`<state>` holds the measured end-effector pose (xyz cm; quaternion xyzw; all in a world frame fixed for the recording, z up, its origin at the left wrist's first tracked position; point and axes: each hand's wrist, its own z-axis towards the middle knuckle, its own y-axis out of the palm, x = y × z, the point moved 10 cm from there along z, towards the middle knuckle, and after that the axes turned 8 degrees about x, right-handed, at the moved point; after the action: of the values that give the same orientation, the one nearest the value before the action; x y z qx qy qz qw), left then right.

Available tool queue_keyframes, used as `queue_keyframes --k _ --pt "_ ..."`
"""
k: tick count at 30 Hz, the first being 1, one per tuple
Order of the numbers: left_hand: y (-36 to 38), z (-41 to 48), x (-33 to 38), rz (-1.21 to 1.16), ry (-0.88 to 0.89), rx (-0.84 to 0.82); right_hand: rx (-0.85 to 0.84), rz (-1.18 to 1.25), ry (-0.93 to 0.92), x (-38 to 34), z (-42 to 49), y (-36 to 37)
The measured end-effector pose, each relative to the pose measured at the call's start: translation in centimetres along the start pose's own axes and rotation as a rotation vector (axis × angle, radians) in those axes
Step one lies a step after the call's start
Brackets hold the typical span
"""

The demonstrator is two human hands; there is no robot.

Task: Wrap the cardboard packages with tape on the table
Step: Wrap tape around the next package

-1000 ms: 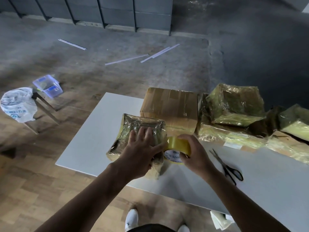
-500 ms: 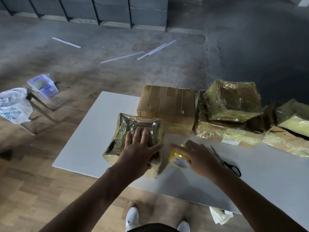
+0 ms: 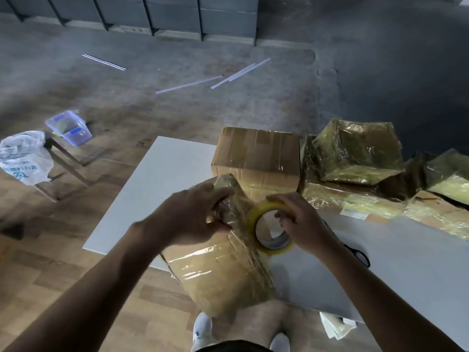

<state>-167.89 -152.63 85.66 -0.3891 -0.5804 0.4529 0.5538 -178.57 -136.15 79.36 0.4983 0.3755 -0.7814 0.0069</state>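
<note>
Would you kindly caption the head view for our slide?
Left hand grips a tilted package; right hand holds the tape roll.

At least 5 packages (image 3: 223, 273), 1 tape roll (image 3: 254, 216), 1 scissors (image 3: 362, 256), 2 hands (image 3: 189, 221)

Readable text: nothing is coming through clearly enough to read.
Plastic bag (image 3: 24, 158): lying far to the left of the left hand (image 3: 193, 219), it is showing blue printed characters, all blurred.
White label (image 3: 354, 213): sitting on a wrapped package (image 3: 330, 196) just beyond the right hand (image 3: 302, 224), it is carrying print too small to read.
</note>
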Motion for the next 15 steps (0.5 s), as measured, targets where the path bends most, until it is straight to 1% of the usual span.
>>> queue_keyframes --k 2,4,6,8,11,15 --pt "0.6 0.7 -1.5 -0.099 -0.043 -0.140 -0.053 0.027 0.084 -0.2 0.3 0.1" --pt "2.2 1.4 -2.8 -0.166 -0.070 -0.285 -0.171 0.064 0.190 0.5 -0.2 1.7" --pt "4.3 2.3 -3.7 -0.195 -0.068 -0.410 -0.277 0.063 0.290 1.9 -1.2 3.6" --pt "6.5 3.4 -4.1 -0.200 -0.062 -0.519 -0.340 0.012 0.372 3.9 -2.4 5.4" --pt "9.7 5.4 -5.1 -0.185 -0.079 -0.607 -0.336 -0.074 0.426 6.3 -3.2 7.0" --pt "12.6 8.0 -5.3 -0.197 -0.076 -0.608 -0.309 -0.091 0.564 9.7 -4.1 7.4"
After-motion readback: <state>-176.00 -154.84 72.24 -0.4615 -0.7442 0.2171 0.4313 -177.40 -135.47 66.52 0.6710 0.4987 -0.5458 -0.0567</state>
